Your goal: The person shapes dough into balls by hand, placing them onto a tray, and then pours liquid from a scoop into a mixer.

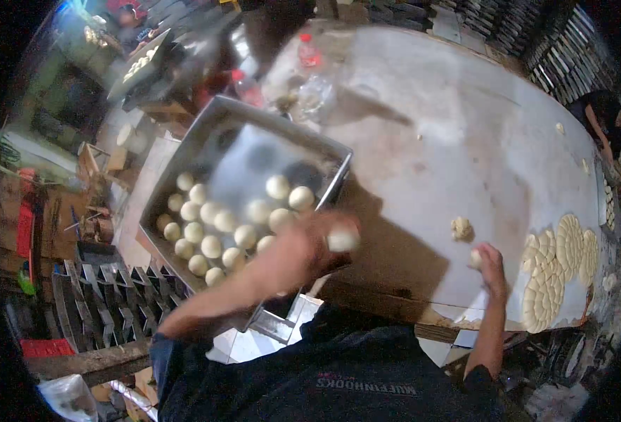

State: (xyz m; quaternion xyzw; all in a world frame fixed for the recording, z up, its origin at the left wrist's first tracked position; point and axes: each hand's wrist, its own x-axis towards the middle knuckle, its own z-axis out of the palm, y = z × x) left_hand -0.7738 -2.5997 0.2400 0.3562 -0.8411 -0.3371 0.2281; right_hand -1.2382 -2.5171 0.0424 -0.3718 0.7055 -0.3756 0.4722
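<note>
My left hand, blurred, is closed around a pale dough ball at the near right edge of a metal tray. Inside the tray, several round dough balls lie in loose rows, mostly in its near part. My right hand rests low over the right part of the table, its fingers curled round a small piece of dough. Just beyond that hand is a rough lump of dough on the table.
At the table's right end lie flat masses of divided dough. Bottles with red caps and a clear plastic bag stand beyond the tray. A metal rack is at lower left. Other people are at the far right and upper left.
</note>
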